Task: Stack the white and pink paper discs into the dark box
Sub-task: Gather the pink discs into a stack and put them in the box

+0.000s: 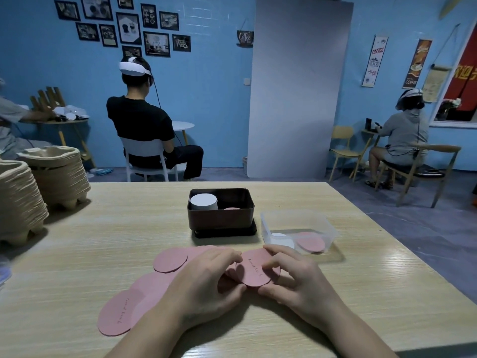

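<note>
Pink discs (255,270) look thin, light and bendy, so the left hand (206,280) and right hand (294,276) pinch the pile's edges, with the dark box (222,220) at twelve o'clock.

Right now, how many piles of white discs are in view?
2. One tall white stack stands in the left of the dark box; a low white pile lies in the clear tub. Others may be hidden under the pink discs.
</note>
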### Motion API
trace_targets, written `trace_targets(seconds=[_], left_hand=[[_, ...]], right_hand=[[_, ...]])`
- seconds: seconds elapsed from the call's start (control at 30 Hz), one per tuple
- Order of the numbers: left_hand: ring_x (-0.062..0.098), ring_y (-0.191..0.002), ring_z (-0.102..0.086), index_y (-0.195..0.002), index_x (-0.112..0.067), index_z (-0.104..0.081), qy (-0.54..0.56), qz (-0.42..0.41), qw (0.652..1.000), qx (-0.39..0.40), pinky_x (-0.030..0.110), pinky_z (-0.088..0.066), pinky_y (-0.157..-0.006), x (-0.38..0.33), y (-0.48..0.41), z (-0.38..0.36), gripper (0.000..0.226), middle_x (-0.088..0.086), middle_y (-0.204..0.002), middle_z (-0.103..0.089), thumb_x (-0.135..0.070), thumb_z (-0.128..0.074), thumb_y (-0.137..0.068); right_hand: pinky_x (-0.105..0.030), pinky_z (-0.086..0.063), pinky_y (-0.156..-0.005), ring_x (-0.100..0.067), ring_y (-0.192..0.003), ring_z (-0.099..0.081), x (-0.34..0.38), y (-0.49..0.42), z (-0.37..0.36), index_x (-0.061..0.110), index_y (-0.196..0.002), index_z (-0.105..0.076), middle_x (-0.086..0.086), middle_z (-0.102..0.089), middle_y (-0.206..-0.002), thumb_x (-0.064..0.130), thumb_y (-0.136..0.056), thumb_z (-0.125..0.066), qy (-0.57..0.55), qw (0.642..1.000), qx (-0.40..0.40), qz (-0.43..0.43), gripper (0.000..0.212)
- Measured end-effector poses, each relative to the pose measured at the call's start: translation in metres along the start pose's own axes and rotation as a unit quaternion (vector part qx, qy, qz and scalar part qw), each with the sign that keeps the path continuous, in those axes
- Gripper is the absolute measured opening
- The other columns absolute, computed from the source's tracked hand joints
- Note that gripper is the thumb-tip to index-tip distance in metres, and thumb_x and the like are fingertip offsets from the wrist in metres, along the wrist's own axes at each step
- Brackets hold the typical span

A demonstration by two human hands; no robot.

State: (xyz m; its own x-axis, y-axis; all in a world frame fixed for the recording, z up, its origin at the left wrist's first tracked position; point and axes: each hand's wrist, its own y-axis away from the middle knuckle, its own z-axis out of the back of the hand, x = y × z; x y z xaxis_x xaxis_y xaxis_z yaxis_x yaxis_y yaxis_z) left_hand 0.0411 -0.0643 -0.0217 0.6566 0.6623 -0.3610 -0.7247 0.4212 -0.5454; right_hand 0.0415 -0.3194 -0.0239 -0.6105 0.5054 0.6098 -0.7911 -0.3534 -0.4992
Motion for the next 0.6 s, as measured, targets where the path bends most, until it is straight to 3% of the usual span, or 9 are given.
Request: trace_targets(seconds=[0.07, 0.3, 0.6], left_hand=[[-0.001, -0.109, -0.060, -0.120, -0.033, -0.062, 0.006, 0.000, 1.000, -0.008, 0.026, -0.052, -0.088, 0.0013, -0.0003, -0.0019, 0.039, -0.021, -0.113, -0.066, -0.047, -0.066, -0.083], [0.004, -0.091, -0.061, -0.111, -0.034, -0.057, 0.002, -0.020, 1.000, -0.008, 0.030, -0.056, -0.075, -0.0013, -0.0006, -0.0034, 0.034, -0.020, -0.099, -0.068, -0.046, -0.068, -0.081], [0.005, -0.099, -0.062, -0.115, -0.035, -0.060, 0.030, -0.018, 0.999, 0.020, 0.032, -0.054, -0.081, -0.0009, -0.0018, -0.0026, 0.032, -0.019, -0.107, -0.068, -0.047, -0.066, -0.085]], right_hand=[[-0.017, -0.052, -0.093, -0.006, -0.131, -0.054, 0.0002, 0.0000, 0.0004, 0.030, -0.095, -0.068, 0.007, -0.060, -0.137, 0.036, -0.076, -0.089, -0.003, 1.000, -0.005, 0.001, 0.028], [-0.021, -0.047, -0.100, -0.006, -0.127, -0.057, 0.0052, -0.0028, -0.0004, 0.029, -0.107, -0.067, 0.009, -0.064, -0.130, 0.051, -0.073, -0.086, 0.024, 0.999, 0.023, 0.021, 0.044], [-0.028, -0.049, -0.100, -0.009, -0.126, -0.060, 0.0050, -0.0017, 0.0008, 0.032, -0.100, -0.069, 0.011, -0.064, -0.132, 0.046, -0.072, -0.089, -0.008, 1.000, -0.005, 0.007, 0.038]])
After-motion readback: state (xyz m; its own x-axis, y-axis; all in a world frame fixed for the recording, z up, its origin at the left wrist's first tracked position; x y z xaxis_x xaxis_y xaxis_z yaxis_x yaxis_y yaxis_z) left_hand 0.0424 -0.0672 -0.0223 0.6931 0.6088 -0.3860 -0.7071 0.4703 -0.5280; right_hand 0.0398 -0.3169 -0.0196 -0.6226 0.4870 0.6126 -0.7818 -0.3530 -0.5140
